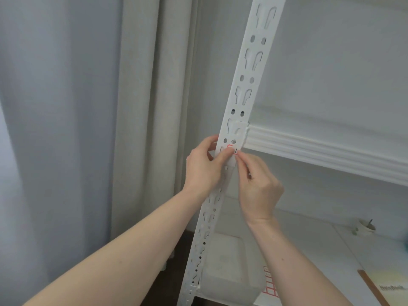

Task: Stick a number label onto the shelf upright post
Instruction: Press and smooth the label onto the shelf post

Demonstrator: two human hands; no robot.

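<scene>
A white perforated shelf upright post (247, 69) runs from the top right down to the bottom centre. A small white label with a red border (232, 149) lies against the post just below a pair of holes. My left hand (204, 166) wraps the post's left edge, its thumb pressing on the label. My right hand (257, 184) pinches the label's right edge with its fingertips. The fingers hide most of the label, and its number cannot be read.
A white shelf beam (320, 151) joins the post at the right. Below, a lower shelf carries a translucent plastic box (229, 268), a sheet of red-bordered labels (270, 286), a notebook (384, 286) and a small cup (365, 226). Curtains (88, 129) hang at left.
</scene>
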